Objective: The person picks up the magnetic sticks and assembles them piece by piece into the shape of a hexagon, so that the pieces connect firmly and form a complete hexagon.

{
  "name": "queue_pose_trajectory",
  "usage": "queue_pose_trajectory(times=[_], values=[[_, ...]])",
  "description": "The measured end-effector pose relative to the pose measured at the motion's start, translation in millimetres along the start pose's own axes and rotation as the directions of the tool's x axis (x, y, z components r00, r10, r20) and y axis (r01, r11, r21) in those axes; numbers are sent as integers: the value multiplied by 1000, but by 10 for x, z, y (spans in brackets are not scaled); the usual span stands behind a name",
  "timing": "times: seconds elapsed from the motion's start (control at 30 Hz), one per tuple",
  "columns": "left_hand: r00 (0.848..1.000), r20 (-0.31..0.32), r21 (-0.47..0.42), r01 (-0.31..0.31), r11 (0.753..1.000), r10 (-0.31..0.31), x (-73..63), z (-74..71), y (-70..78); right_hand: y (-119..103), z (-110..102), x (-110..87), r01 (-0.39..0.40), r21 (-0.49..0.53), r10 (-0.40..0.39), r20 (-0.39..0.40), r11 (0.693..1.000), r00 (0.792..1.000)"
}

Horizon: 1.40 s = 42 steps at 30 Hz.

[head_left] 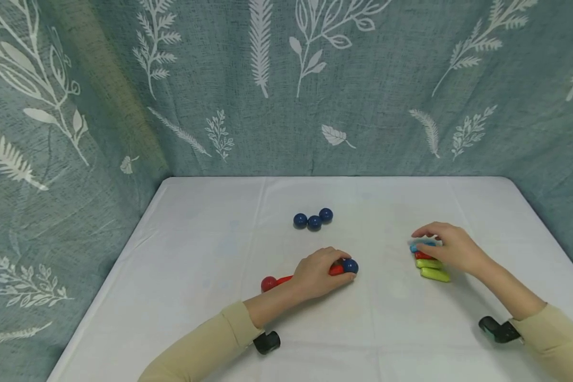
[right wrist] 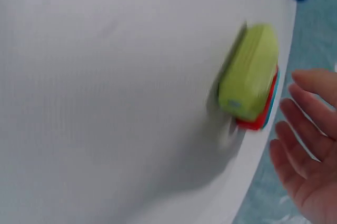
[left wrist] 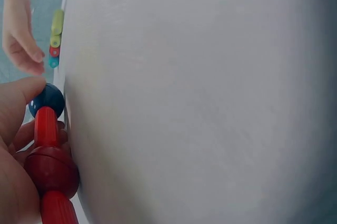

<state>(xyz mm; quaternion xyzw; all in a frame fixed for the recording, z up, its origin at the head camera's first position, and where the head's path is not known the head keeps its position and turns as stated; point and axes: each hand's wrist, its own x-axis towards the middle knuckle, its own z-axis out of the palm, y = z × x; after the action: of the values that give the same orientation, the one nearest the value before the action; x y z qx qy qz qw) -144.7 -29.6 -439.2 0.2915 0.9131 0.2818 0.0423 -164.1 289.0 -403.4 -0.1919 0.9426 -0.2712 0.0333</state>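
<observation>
Near the middle of the table, my left hand (head_left: 317, 273) pinches a blue ball (head_left: 350, 266) between thumb and fingers. That ball sits at the end of a red rod (left wrist: 46, 129), which meets a red ball (left wrist: 51, 171) in the left wrist view. Another red ball (head_left: 269, 284) ends the chain at the left; my hand covers part of it. On the right, my right hand (head_left: 451, 246) hovers over a row of rods, fingers spread and gently bent. The row has a blue rod (head_left: 414, 248), a red rod (head_left: 424, 255) and yellow-green rods (head_left: 434, 274).
Three loose blue balls (head_left: 314, 223) lie in a cluster towards the back of the white table (head_left: 210, 228). A patterned green curtain (head_left: 286, 132) hangs behind the table and along its sides.
</observation>
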Motion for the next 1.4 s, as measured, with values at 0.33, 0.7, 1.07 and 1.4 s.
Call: queue_pose_trajectory(times=[0.33,0.7,1.07,1.4], values=[[1000,13,-25,2,1000,-2,-18,-23,-23,197,3,57,-123,69,118,76,990,990],[1000,26,-49,8,999,-7,-23,-36,-54,-12,218,135,23,78,-24,11,997,1000],[999,16,-67,-30,997,31,-29,-51,-90,-406,520,204,187,164,-202,80,969,976],[1000,19,-68,-10,998,12,-42,-56,-104,-545,622,252,217,184,-241,123,959,963]])
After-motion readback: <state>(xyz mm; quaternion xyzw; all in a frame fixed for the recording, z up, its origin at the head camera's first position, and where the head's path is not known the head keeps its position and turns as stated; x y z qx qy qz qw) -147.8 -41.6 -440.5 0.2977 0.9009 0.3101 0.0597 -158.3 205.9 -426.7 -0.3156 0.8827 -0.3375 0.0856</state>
